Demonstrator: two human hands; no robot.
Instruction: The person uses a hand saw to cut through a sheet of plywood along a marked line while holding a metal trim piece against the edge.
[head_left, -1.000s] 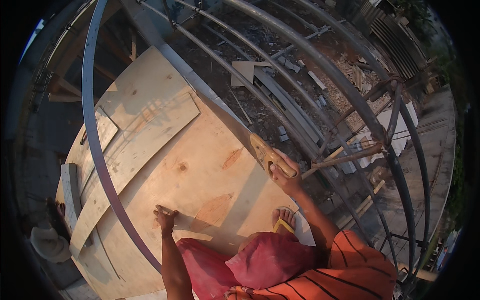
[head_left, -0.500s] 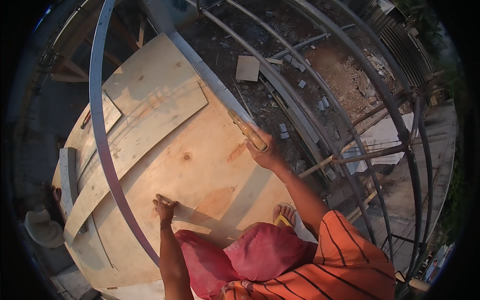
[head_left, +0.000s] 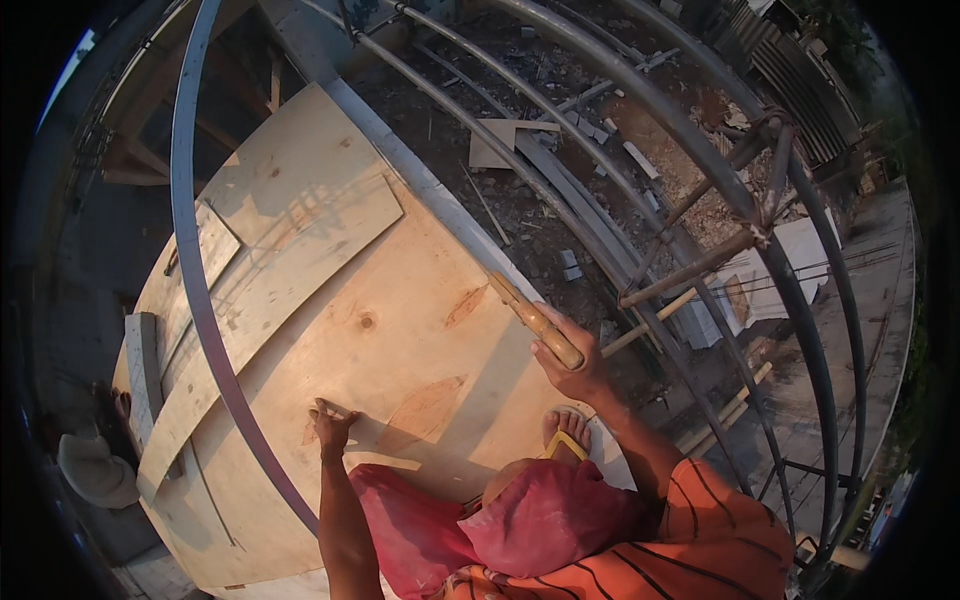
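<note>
A tan wooden-handled tool [head_left: 545, 330] lies along the right edge of a large plywood sheet [head_left: 400, 320]. My right hand [head_left: 577, 358] is wrapped round its near end. No blade can be made out from above, so its exact kind stays unclear. On the left, my left hand [head_left: 332, 428] rests fingertips down on the plywood, thumb and fingers apart, holding nothing. My bare foot [head_left: 567, 430] in a yellow-strapped sandal stands at the sheet's near right edge.
Thin offcut boards [head_left: 290, 300] lie across the plywood. A curved metal strip [head_left: 205, 300] arches over its left part. Dark metal pipes [head_left: 735, 190] tied together run along the right, above lower ground with rubble. A grey block [head_left: 143, 365] sits at the far left.
My right hand has drawn the wooden-handled tool back toward me and rightward along the plywood edge. My left hand stays almost in place. The view has shifted slightly.
</note>
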